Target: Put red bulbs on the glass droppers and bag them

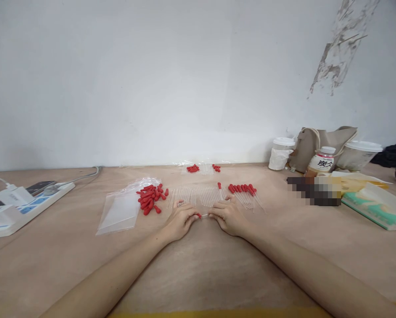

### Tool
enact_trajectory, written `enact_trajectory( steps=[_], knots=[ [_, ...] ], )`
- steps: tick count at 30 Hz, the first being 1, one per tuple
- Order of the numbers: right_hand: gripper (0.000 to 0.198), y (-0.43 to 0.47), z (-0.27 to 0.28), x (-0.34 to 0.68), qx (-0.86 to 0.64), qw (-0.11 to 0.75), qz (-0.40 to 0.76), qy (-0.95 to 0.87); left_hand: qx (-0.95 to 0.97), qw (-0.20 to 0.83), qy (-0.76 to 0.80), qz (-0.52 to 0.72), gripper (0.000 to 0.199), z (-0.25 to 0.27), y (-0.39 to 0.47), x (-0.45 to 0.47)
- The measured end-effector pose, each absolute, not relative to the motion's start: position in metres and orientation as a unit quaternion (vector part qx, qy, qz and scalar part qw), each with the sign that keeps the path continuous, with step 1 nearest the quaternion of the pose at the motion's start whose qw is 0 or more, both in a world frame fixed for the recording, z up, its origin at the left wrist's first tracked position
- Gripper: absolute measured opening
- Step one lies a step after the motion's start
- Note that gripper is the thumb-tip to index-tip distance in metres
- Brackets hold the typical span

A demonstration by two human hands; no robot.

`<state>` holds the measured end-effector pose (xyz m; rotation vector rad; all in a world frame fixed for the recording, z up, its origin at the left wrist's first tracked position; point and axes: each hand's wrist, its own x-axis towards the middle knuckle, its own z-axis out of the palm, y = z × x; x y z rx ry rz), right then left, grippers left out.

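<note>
My left hand (182, 219) pinches a red rubber bulb (198, 216) at its fingertips. From the right, my right hand (228, 216) grips a thin clear dropper tube (205, 216), whose end meets the bulb; how deep it sits inside I cannot tell. Beyond both hands lie rows of bare clear tubes (208, 196). A pile of loose red bulbs (150, 198) is to the left of my left hand. Past my right hand, several droppers with red bulbs fitted (242, 189) lie side by side, their tubes pointing toward me.
An open clear plastic bag (120, 211) lies left of the bulb pile. Small bags with red pieces (193, 168) rest by the wall. At left is a power strip (35, 207); at right stand a lidded cup (281, 153), a bottle (322, 162), a beige bag (305, 148) and a tissue pack (376, 205).
</note>
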<state>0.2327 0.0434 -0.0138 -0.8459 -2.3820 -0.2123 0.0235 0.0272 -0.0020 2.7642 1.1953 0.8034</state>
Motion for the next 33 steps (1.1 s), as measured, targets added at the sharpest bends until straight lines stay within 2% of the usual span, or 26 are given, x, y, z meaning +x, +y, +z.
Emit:
enact_trajectory(
  steps=[11, 19, 33],
  knots=[
    [0.018, 0.044, -0.018, 0.231, -0.331, 0.311, -0.050, -0.890, 0.886, 0.004, 0.370, 0.280, 0.014, -0.002, 0.029, 0.024],
    [0.018, 0.039, -0.018, 0.223, -0.339, 0.315, -0.076, -0.883, 0.884, -0.029, 0.374, 0.279, 0.016, -0.003, 0.027, 0.025],
    [0.021, 0.047, -0.017, 0.236, -0.322, 0.330, -0.071, -0.884, 0.861, -0.011, 0.403, 0.310, 0.018, -0.003, 0.035, 0.014]
  ],
)
